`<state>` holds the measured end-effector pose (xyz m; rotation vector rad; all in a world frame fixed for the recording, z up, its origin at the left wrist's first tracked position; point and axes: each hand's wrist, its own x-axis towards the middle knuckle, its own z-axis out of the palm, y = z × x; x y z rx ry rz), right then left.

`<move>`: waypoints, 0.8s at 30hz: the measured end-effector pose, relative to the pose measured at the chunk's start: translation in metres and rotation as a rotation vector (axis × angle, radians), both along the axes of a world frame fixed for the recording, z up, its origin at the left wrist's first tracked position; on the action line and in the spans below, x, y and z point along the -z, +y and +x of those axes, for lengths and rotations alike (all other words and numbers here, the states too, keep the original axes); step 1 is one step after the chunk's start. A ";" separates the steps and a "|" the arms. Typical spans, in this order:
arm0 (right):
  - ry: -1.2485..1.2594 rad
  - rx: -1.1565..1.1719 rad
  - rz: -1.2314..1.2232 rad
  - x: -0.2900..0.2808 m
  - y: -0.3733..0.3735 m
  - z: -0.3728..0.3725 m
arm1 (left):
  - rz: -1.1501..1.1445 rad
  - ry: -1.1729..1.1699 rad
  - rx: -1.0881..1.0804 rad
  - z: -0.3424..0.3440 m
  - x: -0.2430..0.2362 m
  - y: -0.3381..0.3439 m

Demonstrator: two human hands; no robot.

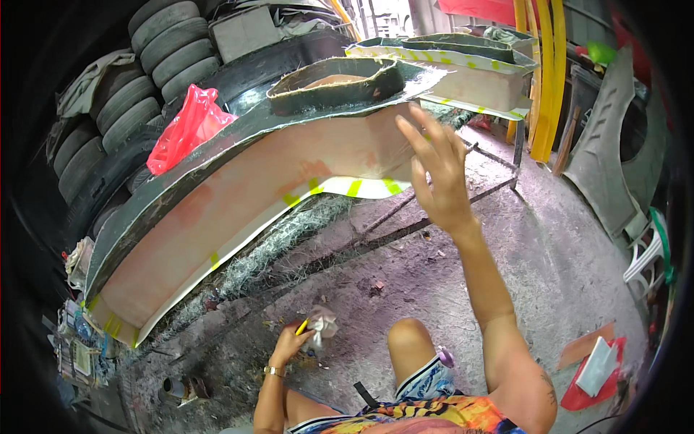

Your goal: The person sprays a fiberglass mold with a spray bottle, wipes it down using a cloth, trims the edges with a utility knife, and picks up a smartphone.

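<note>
A long curved moulded panel (253,170), like a car bumper mould, stretches across in front of me. Its face is tan, its rough upper flange dark, and its lower edge white with yellow-green tape strips (354,188). My right hand (442,170) is raised at the panel's right end, fingers spread, holding nothing; whether a fingertip touches the panel I cannot tell. Low at my left, my left hand (289,346) is closed around a slim yellow tool (301,327), whose kind is unclear. A crumpled white cloth or paper (324,322) shows at its fingertips, perhaps held too.
A metal frame stand (499,163) with hanging fibre strands (267,246) is beneath the panel. A second mould (477,76) sits behind. Stacked tyres (173,47) and a red plastic bag (189,130) are at the far left. A grey fender (603,145) leans at right; a can (173,389) stands on the floor.
</note>
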<state>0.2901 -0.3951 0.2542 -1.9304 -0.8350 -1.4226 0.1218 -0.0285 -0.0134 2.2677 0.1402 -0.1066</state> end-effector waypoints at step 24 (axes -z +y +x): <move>0.127 0.133 0.551 0.006 0.079 0.065 | 0.057 -0.917 0.310 0.190 -0.361 -0.150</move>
